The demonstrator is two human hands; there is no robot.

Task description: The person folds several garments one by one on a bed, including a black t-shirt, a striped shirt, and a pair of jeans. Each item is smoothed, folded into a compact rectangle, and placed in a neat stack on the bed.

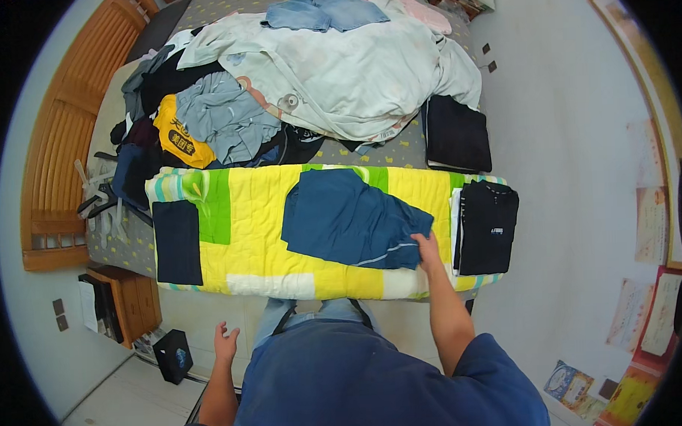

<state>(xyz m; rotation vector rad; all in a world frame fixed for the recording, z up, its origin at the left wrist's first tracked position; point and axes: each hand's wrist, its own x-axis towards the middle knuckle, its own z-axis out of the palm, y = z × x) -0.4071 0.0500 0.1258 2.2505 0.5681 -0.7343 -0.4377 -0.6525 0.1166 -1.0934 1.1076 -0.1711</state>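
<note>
Blue shorts (347, 221) with a pale stripe near one edge lie on a yellow, green and white quilt (256, 216). My right hand (427, 248) is at their right end, with fingers on the fabric; whether they pinch it cannot be told. Off the quilt, low at the left, my left hand (226, 340) is raised with its fingers apart and holds nothing. A folded dark garment (177, 244) rests at the quilt's left end. At its right end lies a folded black shirt (489, 227) on top of white fabric.
Behind the quilt, the bed bears a large pale blanket (358, 71), denim shorts (325, 11), a grey garment (225, 113), a yellow garment (180, 134) and folded black clothing (456, 133). Clothes hangers (104, 199) lie at the left. A wooden cabinet (135, 302) and black box (173, 357) stand near the wall.
</note>
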